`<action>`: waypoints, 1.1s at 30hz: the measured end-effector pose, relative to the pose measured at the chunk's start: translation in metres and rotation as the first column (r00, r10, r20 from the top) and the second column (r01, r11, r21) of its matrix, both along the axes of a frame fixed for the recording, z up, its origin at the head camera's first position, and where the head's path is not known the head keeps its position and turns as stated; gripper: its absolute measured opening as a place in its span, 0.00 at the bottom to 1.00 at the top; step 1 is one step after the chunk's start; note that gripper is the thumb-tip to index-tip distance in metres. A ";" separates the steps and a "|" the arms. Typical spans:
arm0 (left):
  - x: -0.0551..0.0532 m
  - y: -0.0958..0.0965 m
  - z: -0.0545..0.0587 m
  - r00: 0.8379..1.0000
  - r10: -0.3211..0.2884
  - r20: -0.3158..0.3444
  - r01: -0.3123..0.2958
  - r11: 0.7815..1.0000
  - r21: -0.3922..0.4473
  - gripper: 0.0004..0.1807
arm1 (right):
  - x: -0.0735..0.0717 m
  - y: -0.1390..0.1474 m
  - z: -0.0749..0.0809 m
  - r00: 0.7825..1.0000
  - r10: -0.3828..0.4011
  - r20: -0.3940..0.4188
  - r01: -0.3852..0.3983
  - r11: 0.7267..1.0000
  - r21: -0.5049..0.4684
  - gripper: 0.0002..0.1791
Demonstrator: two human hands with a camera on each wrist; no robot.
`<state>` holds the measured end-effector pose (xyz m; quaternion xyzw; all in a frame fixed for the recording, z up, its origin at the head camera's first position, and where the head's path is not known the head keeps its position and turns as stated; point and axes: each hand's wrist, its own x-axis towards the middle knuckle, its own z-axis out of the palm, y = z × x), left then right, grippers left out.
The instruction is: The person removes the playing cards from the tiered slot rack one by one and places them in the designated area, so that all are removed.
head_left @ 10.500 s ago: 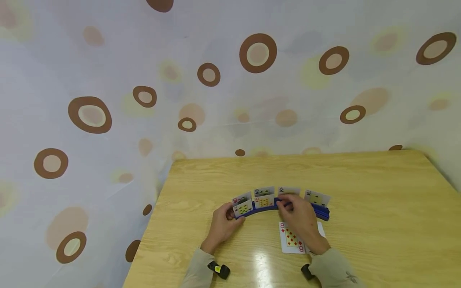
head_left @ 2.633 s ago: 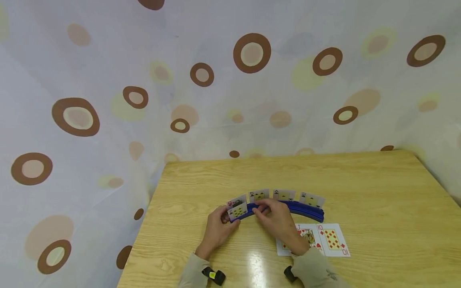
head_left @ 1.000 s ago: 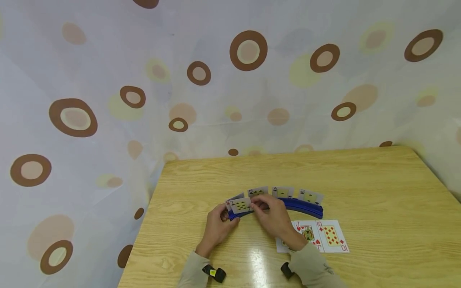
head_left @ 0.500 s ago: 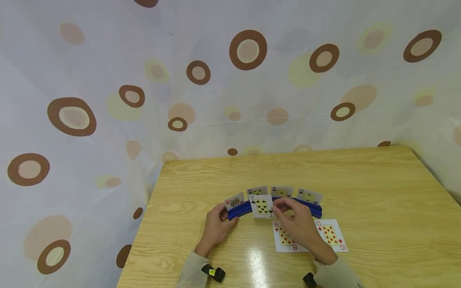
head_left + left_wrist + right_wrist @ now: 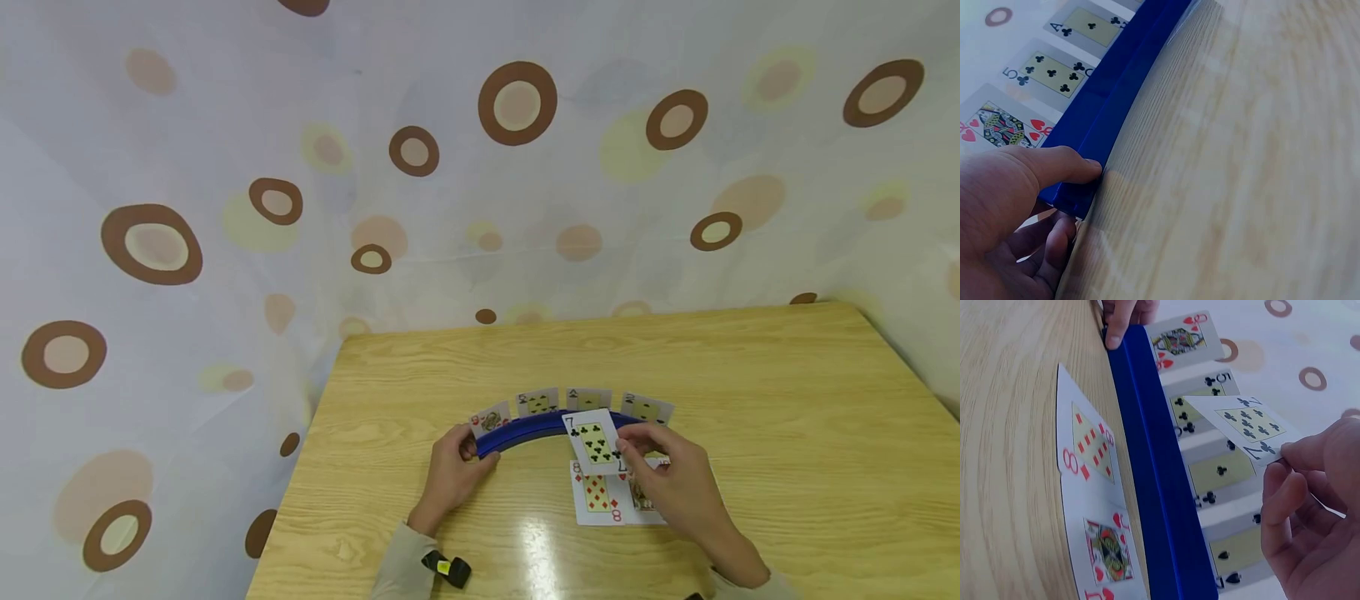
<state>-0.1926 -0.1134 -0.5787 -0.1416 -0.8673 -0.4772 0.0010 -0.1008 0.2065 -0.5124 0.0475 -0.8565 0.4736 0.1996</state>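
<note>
My left hand (image 5: 450,479) grips the left end of a curved blue card holder (image 5: 525,431), thumb on its front side and fingers behind. Four of its cards stand along the back: a queen of hearts (image 5: 1000,125), a five of clubs (image 5: 1050,75), an ace of clubs (image 5: 1219,472) and a two of spades (image 5: 647,408). Between thumb and fingertips, my right hand (image 5: 678,483) pinches a seven of clubs (image 5: 592,443) by its right edge. That card is raised in front of the holder, partly covering the eight of diamonds (image 5: 597,505) in the head view.
Beside the eight, a jack of hearts (image 5: 1110,550) lies face up on the wooden table (image 5: 810,433). My right hand hides most of the ten of diamonds to its right. A patterned wall covering (image 5: 585,183) rises behind the table.
The ten of diamonds went from the holder to the table earlier. Since then my right hand has lifted the seven of clubs from the holder's left front and carried it right. My left hand stays put.
</note>
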 end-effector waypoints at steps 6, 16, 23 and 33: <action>-0.001 -0.003 0.003 1.000 0.018 -0.017 -0.019 1.000 -0.008 0.14 | 0.003 0.011 -0.005 0.998 -0.055 0.013 0.056 0.998 -0.025 0.08; 0.001 0.000 0.005 1.000 0.005 0.003 -0.005 1.000 -0.015 0.15 | 0.022 0.040 -0.016 0.961 -0.218 0.172 0.221 0.975 0.004 0.09; 0.000 0.002 0.004 1.000 -0.004 0.004 0.004 1.000 0.000 0.15 | 0.031 0.071 -0.019 0.911 -0.302 0.282 0.290 0.953 0.086 0.14; 0.002 0.003 0.004 1.000 0.006 0.021 -0.006 1.000 -0.001 0.15 | 0.034 0.101 -0.024 0.850 -0.349 0.395 0.313 0.937 0.154 0.19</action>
